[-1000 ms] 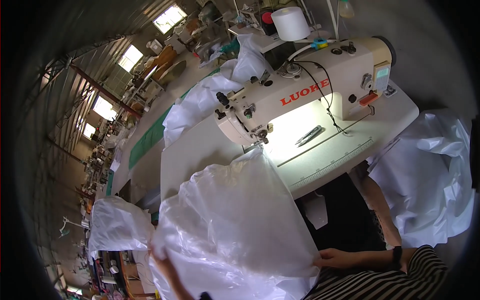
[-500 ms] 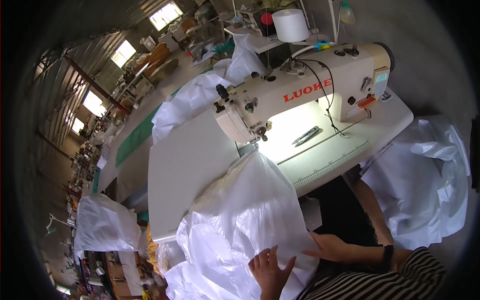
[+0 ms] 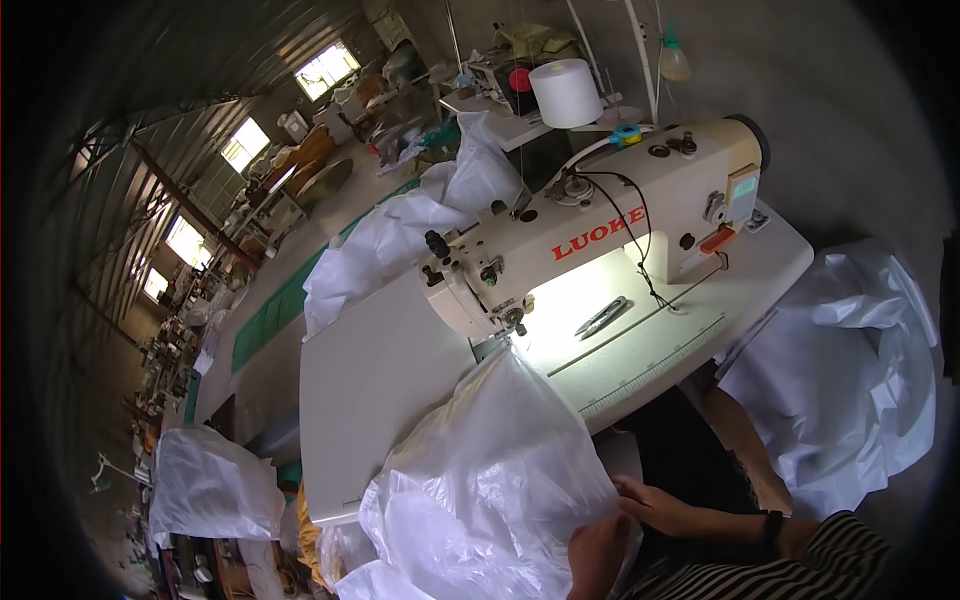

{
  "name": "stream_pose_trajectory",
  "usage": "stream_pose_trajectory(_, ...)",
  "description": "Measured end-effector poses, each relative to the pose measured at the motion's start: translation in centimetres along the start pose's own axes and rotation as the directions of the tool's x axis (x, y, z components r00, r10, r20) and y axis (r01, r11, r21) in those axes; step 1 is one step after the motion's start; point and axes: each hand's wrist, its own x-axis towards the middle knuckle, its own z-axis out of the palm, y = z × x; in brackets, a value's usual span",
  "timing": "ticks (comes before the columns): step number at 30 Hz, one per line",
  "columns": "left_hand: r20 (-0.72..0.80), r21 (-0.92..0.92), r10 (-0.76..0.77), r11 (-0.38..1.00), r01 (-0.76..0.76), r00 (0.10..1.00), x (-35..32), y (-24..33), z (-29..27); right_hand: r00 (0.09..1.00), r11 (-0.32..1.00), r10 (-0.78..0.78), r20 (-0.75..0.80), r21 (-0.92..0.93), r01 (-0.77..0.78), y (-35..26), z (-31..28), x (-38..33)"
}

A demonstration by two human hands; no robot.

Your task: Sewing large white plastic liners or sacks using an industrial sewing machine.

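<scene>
A crumpled white translucent sheet of fabric (image 3: pixel 480 480) hangs from the needle area of a cream sewing machine (image 3: pixel 600 230) over the table's front edge into my lap. My left hand (image 3: pixel 600 555) grips the sheet's lower right edge at the bottom of the view. Just beside it, my right hand (image 3: pixel 655 505), with a dark watch on its wrist, pinches the same edge with its fingers stretched along it. The two hands almost touch. A pair of thread snips (image 3: pixel 603 316) lies on the lit bed under the machine arm.
The white sewing table (image 3: pixel 380 380) spreads to the left of the machine. More white fabric is piled behind the machine (image 3: pixel 400 240), at my right (image 3: pixel 850 370) and on the floor at left (image 3: pixel 210 485). A large thread cone (image 3: pixel 567 92) stands behind. Other workstations recede at far left.
My left hand has swept from the sheet's left side across to its right edge, beside my right hand. The sheet has dropped lower and bunched toward my lap.
</scene>
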Motion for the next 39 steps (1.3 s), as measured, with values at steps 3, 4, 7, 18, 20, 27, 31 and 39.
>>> stream_pose_trajectory(3,0.11,-0.052,-0.023,0.998,0.029,0.994,-1.0,-0.9,0.2,0.971,0.978,-0.199,-0.13,-0.093,0.188,-0.1,1.0,1.9)
stream_pose_trajectory(4,0.106,-0.204,-0.077,0.974,0.097,0.991,-1.5,-2.0,-0.7,0.953,0.965,-0.248,-0.173,-0.126,0.229,0.5,0.8,2.6)
stream_pose_trajectory(7,-0.332,-0.402,-0.324,0.898,0.178,0.886,-2.7,-6.1,-4.9,0.936,0.965,-0.261,-0.235,-0.105,0.242,-0.3,1.2,2.3)
stream_pose_trajectory(18,-0.741,-0.091,-0.45,0.803,0.589,0.499,-8.5,-25.0,-1.1,0.898,0.793,-0.393,-0.197,-0.567,0.223,-2.6,-0.6,-0.3)
stream_pose_trajectory(20,-0.75,-0.13,-0.445,0.825,0.55,0.49,-7.4,-24.6,-2.3,0.904,0.743,-0.411,-0.117,-0.618,0.258,-2.6,-0.7,-0.1)
stream_pose_trajectory(27,-0.787,-0.24,-0.425,0.879,0.413,0.447,-4.6,-22.3,-8.0,0.876,0.073,-0.433,0.211,-0.961,0.268,-2.8,2.2,1.1)
stream_pose_trajectory(31,-0.813,-0.281,-0.414,0.895,0.345,0.411,-4.1,-21.3,-12.9,0.902,0.139,-0.361,0.238,-0.942,0.305,-5.9,3.0,1.6)
stream_pose_trajectory(39,-0.843,-0.339,-0.387,0.921,0.19,0.373,-2.2,-21.0,-21.7,0.915,-0.084,-0.369,0.162,-0.986,0.141,-8.5,1.6,9.1)
